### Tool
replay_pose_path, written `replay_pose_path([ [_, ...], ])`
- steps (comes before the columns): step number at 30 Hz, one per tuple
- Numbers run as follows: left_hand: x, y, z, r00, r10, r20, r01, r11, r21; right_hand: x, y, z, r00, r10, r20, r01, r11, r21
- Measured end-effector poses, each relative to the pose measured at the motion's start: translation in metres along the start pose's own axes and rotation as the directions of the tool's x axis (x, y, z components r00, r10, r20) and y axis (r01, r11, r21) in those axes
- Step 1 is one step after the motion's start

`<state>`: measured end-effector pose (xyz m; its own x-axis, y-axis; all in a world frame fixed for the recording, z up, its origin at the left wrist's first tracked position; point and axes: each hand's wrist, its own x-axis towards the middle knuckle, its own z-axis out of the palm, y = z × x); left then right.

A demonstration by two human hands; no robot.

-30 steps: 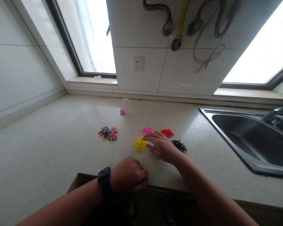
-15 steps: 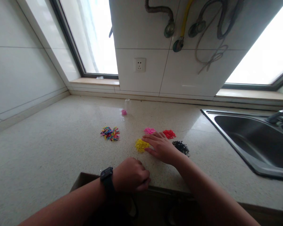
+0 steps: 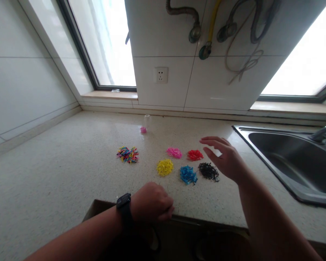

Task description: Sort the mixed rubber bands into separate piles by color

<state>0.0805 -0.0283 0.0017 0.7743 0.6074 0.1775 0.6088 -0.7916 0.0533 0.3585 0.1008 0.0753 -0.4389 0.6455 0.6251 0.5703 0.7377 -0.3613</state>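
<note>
My right hand [image 3: 226, 156] hangs over the counter, just right of the red pile [image 3: 195, 155] and above the black pile [image 3: 208, 171]. Its thumb and fingers are apart, with nothing between them. Curled into a loose fist, my left hand [image 3: 152, 202] rests at the counter's front edge; nothing shows in it. Small rubber bands, as they look, lie sorted by colour: a yellow pile [image 3: 164, 167], a blue pile [image 3: 188, 174] and a pink pile [image 3: 174, 152], besides the red and black. Farther left sits a mixed-colour pile [image 3: 127, 154].
A clear cup [image 3: 147, 119] stands near the back wall, with a small pink thing [image 3: 143, 129] by its base. To the right is a steel sink [image 3: 263, 159] with a faucet [image 3: 324, 133]. A wall socket [image 3: 161, 75] and pipes are above the counter [image 3: 70, 163].
My right hand has lifted off the piles and moved right, its fingers now apart in the air. The blue pile, hidden before, shows. My left hand has stayed put.
</note>
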Motion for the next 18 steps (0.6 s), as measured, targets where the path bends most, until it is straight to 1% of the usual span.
replay_pose_path([
  [2, 0.0, 0.0, -0.001, 1.0, 0.002, -0.001, -0.002, 1.0, -0.009, 0.0, 0.016, -0.018, 0.994, 0.082, -0.066, -0.081, 0.997, 0.02],
  [3, 0.0, 0.0, -0.001, 1.0, 0.003, -0.003, -0.003, 1.0, -0.014, -0.001, 0.026, -0.024, 0.989, 0.126, -0.074, -0.124, 0.992, 0.03],
  [5, 0.0, 0.0, -0.001, 1.0, 0.006, -0.008, -0.006, 1.0, -0.019, -0.007, 0.052, -0.03, 0.974, 0.211, -0.085, -0.207, 0.976, 0.062],
  [6, 0.0, 0.0, -0.001, 1.0, 0.009, -0.01, -0.009, 1.0, -0.019, -0.012, 0.067, -0.03, 0.959, 0.269, -0.089, -0.261, 0.961, 0.088],
  [7, 0.0, 0.0, -0.001, 1.0, 0.012, -0.011, -0.012, 1.0, -0.018, -0.017, 0.083, -0.027, 0.935, 0.344, -0.084, -0.334, 0.936, 0.114],
  [10, 0.0, -0.001, 0.0, 1.0, 0.022, -0.016, -0.022, 1.0, -0.018, -0.037, 0.125, -0.009, 0.828, 0.546, -0.126, -0.506, 0.825, 0.252],
  [11, 0.0, -0.001, 0.001, 1.0, 0.023, -0.017, -0.023, 1.0, -0.018, -0.042, 0.136, -0.003, 0.794, 0.598, -0.11, -0.561, 0.789, 0.251],
  [12, 0.0, -0.001, 0.001, 1.0, 0.023, -0.016, -0.024, 1.0, -0.018, -0.047, 0.145, 0.003, 0.775, 0.63, -0.049, -0.608, 0.764, 0.216],
  [13, 0.0, -0.001, 0.001, 1.0, 0.023, -0.013, -0.023, 1.0, -0.019, -0.05, 0.151, 0.007, 0.768, 0.64, -0.021, -0.624, 0.756, 0.196],
  [15, 0.0, -0.001, 0.0, 1.0, 0.02, -0.003, -0.02, 1.0, -0.019, -0.053, 0.155, 0.013, 0.778, 0.628, 0.029, -0.624, 0.766, 0.153],
  [18, 0.0, 0.0, -0.001, 1.0, 0.017, 0.01, -0.017, 1.0, -0.022, -0.053, 0.151, 0.013, 0.795, 0.605, 0.045, -0.606, 0.789, 0.097],
])
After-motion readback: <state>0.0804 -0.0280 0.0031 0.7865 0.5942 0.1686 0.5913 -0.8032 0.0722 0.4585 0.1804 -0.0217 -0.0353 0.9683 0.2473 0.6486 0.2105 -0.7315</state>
